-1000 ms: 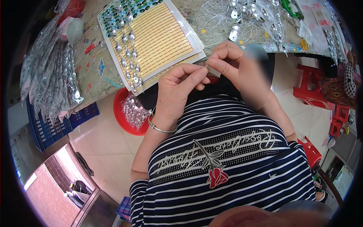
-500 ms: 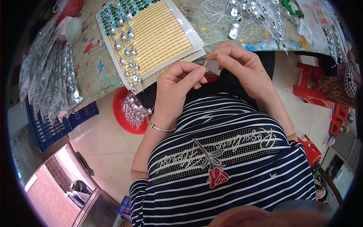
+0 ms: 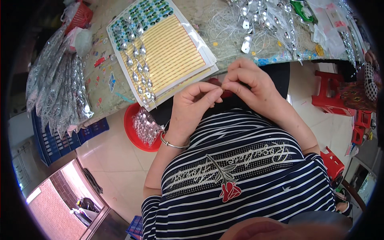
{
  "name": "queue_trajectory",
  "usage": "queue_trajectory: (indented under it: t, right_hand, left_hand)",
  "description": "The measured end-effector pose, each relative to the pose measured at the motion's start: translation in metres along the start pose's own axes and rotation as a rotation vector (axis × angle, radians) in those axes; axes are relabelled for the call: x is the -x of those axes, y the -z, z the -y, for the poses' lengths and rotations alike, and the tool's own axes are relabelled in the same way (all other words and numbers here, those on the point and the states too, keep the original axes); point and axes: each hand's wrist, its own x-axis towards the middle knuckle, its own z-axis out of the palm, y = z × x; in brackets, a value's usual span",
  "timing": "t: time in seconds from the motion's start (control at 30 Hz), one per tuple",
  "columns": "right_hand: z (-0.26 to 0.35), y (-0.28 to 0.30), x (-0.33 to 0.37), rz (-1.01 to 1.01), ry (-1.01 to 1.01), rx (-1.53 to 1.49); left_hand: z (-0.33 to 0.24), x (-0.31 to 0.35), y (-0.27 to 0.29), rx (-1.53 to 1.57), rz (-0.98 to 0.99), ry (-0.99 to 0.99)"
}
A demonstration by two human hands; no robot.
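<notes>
My left hand and my right hand meet just in front of the table edge, thumbs and forefingers pinched and the fingertips touching. Whatever lies between them is too small or hidden to make out. Just beyond my left hand lie stacked sheets, yellow with red lines and with rows of green-blue oval stickers at the far end. Strands of silver twisted pieces stretch across the sheets' left side. At the far right of my hands, silver twisted pendants lie among tangled clear strings.
Bundles of silver strands in clear wrap hang over the table's left edge, above a blue crate. Below the sheets, a red basin holds a clear bag of silver pieces. Red stools stand at right.
Both hands have come lower, toward my body, and their fingertips have closed together. The thin white bit between them before no longer shows. The whole view has shifted slightly.
</notes>
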Motion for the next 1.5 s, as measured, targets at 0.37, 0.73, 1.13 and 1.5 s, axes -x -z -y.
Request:
queue_trajectory:
  t: [0.37,0.73,1.13,1.5]
  right_hand:
    - [-0.004,0.021,0.010,-0.037,-0.468,-0.783]
    - [0.016,0.016,0.010,-0.006,-0.445,-0.947]
    - [-0.008,0.019,0.006,0.164,-0.424,-0.745]
    - [-0.023,0.023,-0.018,0.475,-0.302,-0.616]
  left_hand:
    - [0.001,0.005,0.002,0.032,-0.059,-0.026]
    - [-0.001,0.007,0.000,-0.057,0.028,-0.077]
    - [0.003,0.030,-0.004,-0.157,-0.049,0.018]
    - [-0.012,0.048,-0.029,-0.173,-0.315,0.005]
